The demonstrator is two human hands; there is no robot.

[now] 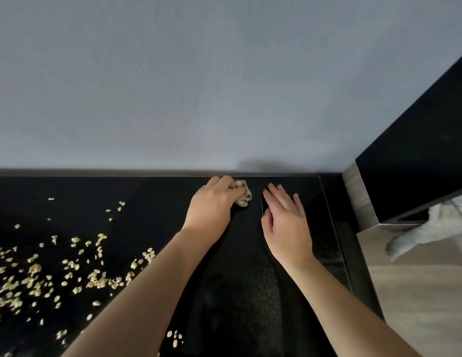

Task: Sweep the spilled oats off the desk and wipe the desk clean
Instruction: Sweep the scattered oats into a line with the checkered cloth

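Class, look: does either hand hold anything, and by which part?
The left hand grips a clump of oats by its left edge; the right hand, fingers straight, holds nothing.

My desk (152, 202) was glossy black, with a grey rim (121, 173) along its back. Loose oats (101, 282) lay scattered on it well away from that rim, and one small clump (242, 195) sat just in front of the rim.

Only one camera here, worn on the person's head, looking forward and down across the black desk (147, 202) toward the grey wall (224, 86) behind it. It sits close above the desktop, its wide angle catching floor (418, 305) at right.
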